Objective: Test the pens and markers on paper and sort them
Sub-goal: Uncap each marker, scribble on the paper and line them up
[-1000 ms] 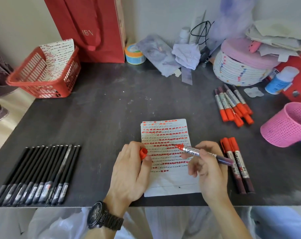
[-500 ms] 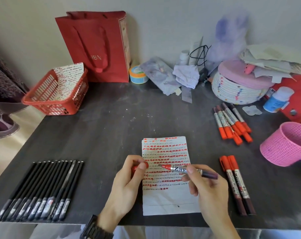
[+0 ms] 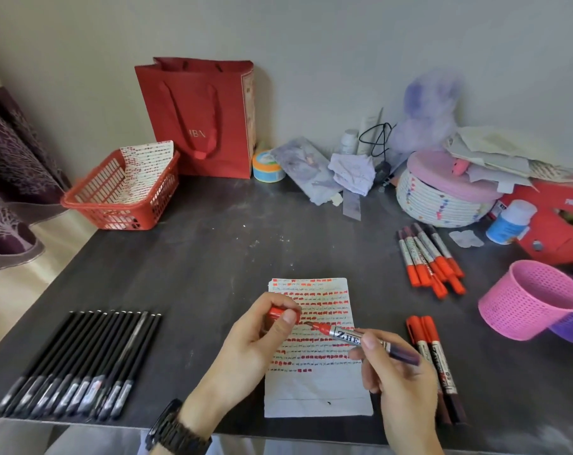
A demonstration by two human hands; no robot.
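Note:
My right hand (image 3: 399, 392) grips an uncapped red marker (image 3: 354, 338), its tip pointing left just above the test paper (image 3: 317, 389). The paper lies at the desk's front middle and carries many rows of red strokes. My left hand (image 3: 245, 353) pinches the marker's red cap (image 3: 276, 315) close to the tip, the two still apart. Two capped red markers (image 3: 437, 362) lie right of the paper. Several more red markers (image 3: 429, 257) sit in a pile further back. A row of black pens (image 3: 78, 366) lies at the front left.
A red basket (image 3: 114, 198) holding a marked sheet stands at the back left, a red paper bag (image 3: 203, 119) behind it. A pink mesh cup (image 3: 531, 300) lies tipped at the right. A round woven box (image 3: 442, 198), bottles and cloth crowd the back right.
The view tilted up, showing more wall. The marker tip has swung left toward the cap, and my left hand has brought the cap in line with it.

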